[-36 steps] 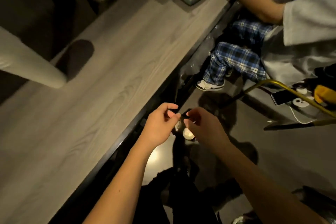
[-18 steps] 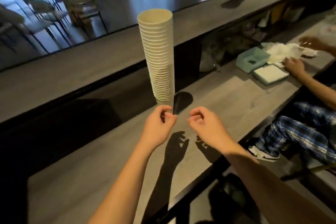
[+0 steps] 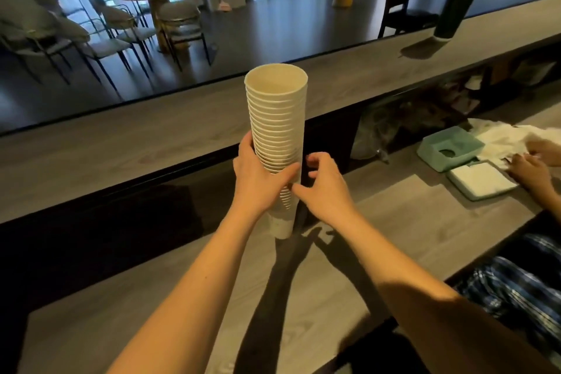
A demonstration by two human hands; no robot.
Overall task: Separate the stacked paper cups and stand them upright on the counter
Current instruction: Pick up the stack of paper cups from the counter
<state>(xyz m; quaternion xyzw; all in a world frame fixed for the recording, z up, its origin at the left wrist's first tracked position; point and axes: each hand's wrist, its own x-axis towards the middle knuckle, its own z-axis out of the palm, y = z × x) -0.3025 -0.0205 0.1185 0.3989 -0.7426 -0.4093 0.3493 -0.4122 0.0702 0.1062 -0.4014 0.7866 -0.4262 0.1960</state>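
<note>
A tall stack of white paper cups [image 3: 277,118] stands upright on the grey wood counter [image 3: 394,222], mouths up. My left hand [image 3: 258,179] grips the stack's lower half from the left, with its thumb across the front. My right hand [image 3: 326,191] is at the stack's right side. Its thumb tip touches the front of the cups and its fingers curl beside the right edge. The lowest cup shows below both hands. No single cup stands apart from the stack.
Behind the stack rises a higher ledge [image 3: 151,136] carrying a dark tall cylinder [image 3: 455,6] at the far right. On the counter to the right lie a green tissue box [image 3: 449,147] and a white napkin pack [image 3: 479,181], where another person's hands [image 3: 529,173] work.
The view rose from the floor to the counter. My hands, held together below the stack half a second ago, have moved up and now close around the cup stack.
</note>
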